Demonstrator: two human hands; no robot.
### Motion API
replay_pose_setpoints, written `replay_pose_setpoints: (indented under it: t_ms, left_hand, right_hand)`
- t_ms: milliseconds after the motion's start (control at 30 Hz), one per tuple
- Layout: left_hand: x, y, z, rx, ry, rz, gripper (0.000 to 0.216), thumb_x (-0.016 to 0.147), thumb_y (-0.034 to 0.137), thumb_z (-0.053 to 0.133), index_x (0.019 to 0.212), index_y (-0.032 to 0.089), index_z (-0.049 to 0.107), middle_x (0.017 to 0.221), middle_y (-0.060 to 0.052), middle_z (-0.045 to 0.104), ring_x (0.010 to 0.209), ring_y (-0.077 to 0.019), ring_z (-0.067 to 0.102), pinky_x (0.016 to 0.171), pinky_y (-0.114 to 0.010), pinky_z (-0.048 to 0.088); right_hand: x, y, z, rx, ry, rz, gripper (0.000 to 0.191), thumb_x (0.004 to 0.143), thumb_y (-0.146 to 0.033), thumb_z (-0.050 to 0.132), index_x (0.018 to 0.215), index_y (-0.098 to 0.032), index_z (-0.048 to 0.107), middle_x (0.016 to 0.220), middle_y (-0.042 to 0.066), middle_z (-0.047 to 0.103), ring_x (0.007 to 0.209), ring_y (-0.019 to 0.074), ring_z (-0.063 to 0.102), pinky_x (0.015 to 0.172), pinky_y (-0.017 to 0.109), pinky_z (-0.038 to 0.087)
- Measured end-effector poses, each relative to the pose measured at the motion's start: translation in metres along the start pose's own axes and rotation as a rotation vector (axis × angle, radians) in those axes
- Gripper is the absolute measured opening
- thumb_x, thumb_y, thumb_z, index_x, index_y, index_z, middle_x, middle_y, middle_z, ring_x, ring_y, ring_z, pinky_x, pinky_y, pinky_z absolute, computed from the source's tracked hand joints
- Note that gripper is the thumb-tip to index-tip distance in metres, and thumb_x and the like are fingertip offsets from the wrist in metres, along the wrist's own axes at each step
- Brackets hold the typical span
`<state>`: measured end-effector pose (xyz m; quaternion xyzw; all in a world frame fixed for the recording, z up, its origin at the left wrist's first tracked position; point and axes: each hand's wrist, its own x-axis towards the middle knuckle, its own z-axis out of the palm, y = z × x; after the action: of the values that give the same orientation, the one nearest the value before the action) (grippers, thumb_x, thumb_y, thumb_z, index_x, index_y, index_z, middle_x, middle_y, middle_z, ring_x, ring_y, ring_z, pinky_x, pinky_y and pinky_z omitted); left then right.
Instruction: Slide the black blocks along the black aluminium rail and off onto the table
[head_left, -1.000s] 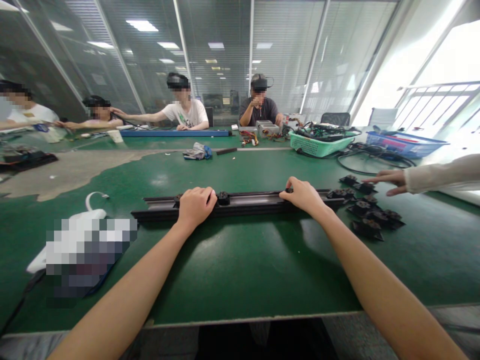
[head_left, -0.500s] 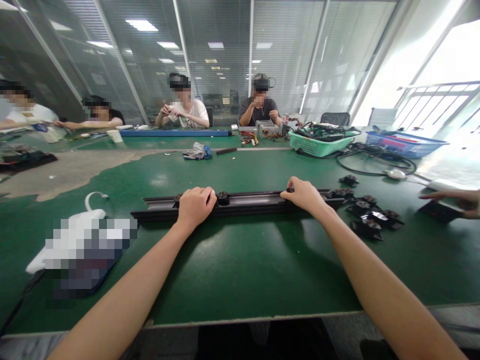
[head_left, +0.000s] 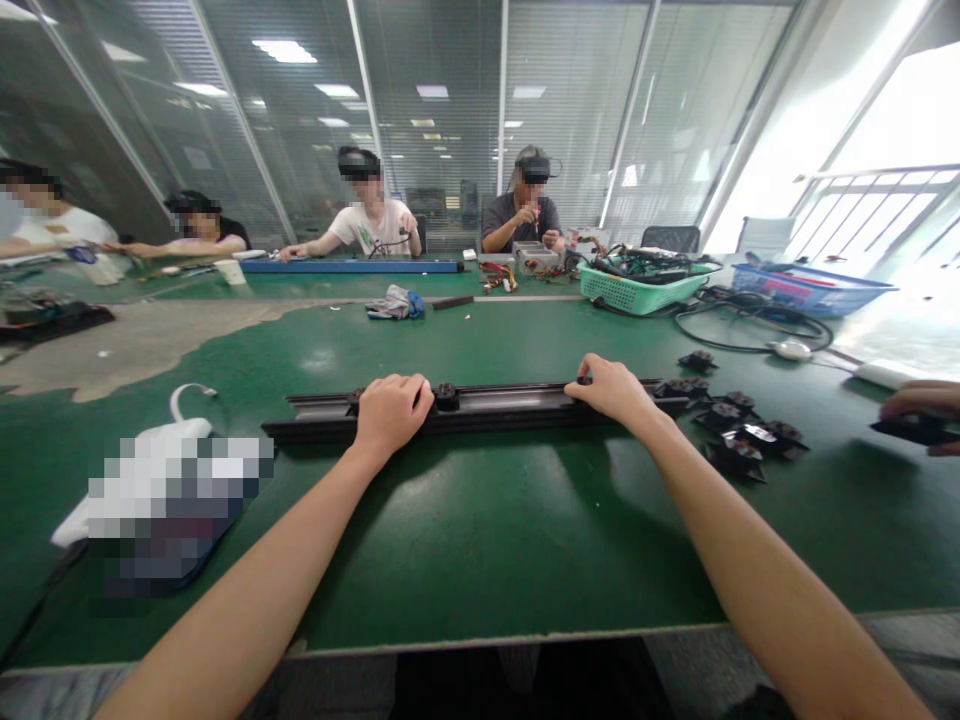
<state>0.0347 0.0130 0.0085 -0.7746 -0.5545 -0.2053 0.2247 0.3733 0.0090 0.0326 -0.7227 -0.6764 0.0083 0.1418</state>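
Observation:
A long black rail (head_left: 495, 408) lies crosswise on the green table (head_left: 480, 540) in front of me. My left hand (head_left: 390, 410) is curled over the rail near its left part, fingers closed on it. My right hand (head_left: 611, 388) rests on the rail's right part, fingertips pinched on a small black fitting (head_left: 582, 380). Another black fitting (head_left: 447, 397) sits on the rail between my hands. Several loose black fittings (head_left: 739, 430) lie on the table just right of the rail's end.
At the far right a neighbour's hand (head_left: 919, 405) holds a black part. A green basket (head_left: 637, 285) of cables, a blue tray (head_left: 806, 285) and a white mouse (head_left: 793, 349) stand at the back right. Several people sit at the far side. A blurred object (head_left: 169, 500) lies near left.
The neighbour's hand at the right has drawn back from the loose fittings to the frame's edge with a black part. My own hands have stayed on the rail.

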Motion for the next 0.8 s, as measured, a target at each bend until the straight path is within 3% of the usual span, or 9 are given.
replay_pose_setpoints:
  t_ms: [800]
  left_hand:
    - [0.0, -0.001, 0.001, 0.008, 0.013, 0.011, 0.04, 0.1, 0.034, 0.034, 0.086, 0.019, 0.068, 0.083, -0.011, 0.072, 0.081, -0.0262, 0.066, 0.072, -0.037, 0.04]
  right_hand:
    - [0.005, 0.01, 0.0, -0.026, -0.028, 0.029, 0.027, 0.083, -0.042, 0.059, 0.098, -0.02, 0.06, 0.097, 0.011, 0.071, 0.091, 0.0266, 0.065, 0.071, 0.031, 0.043]
